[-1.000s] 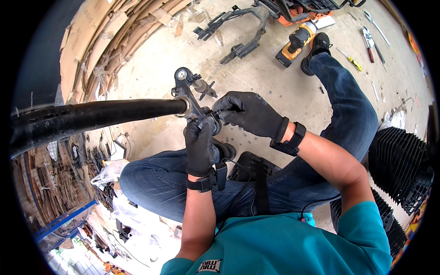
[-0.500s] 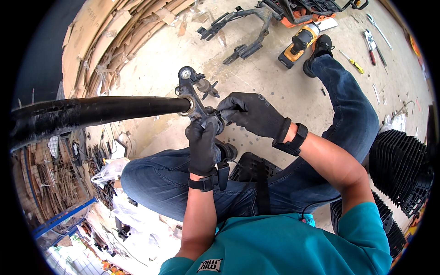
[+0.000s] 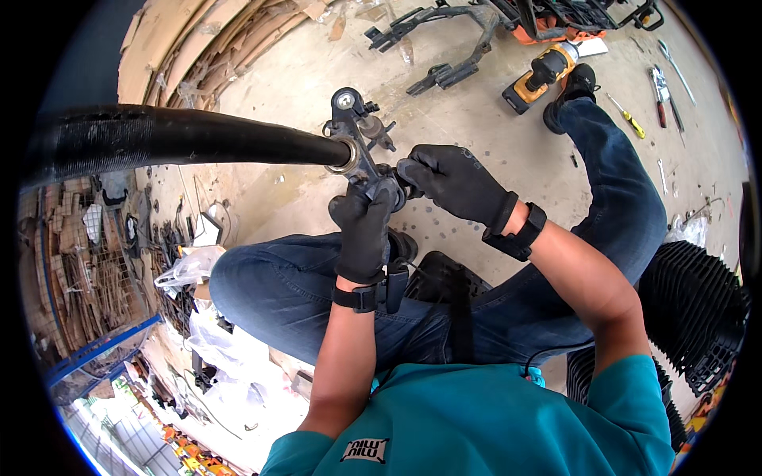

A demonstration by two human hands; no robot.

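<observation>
Floor (image 3: 476, 119) edged by strip-filled cage (image 3: 103, 349) left of bracket (image 3: 364, 165).
Bracket gripped in closed left hand (image 3: 365, 234); right hand (image 3: 460, 178) curled alongside, hold unclear.

1. A repair workshop, its pale floor (image 3: 492, 119) scattered with tools.
2. A power drill (image 3: 548, 70), screwdriver (image 3: 634, 124) and pliers (image 3: 660, 94) lie near a black metal frame (image 3: 454, 74).
3. Flattened cardboard (image 3: 178, 40) is piled at one side.

Left hand (image 3: 365, 226): dark grey glove (image 3: 362, 250)
Right hand (image 3: 459, 182): matching glove (image 3: 468, 190), faint marking (image 3: 471, 156) on the back
Wrist straps (image 3: 520, 233): black, one per wrist; buckle (image 3: 364, 299) and block-shaped unit (image 3: 396, 287) on the left
Shirt (image 3: 484, 420): teal, short-sleeved, with a black-and-white rectangular patch (image 3: 364, 450)
Jeans (image 3: 270, 293): blue denim, faded in places
Shoes (image 3: 582, 83): black
</observation>
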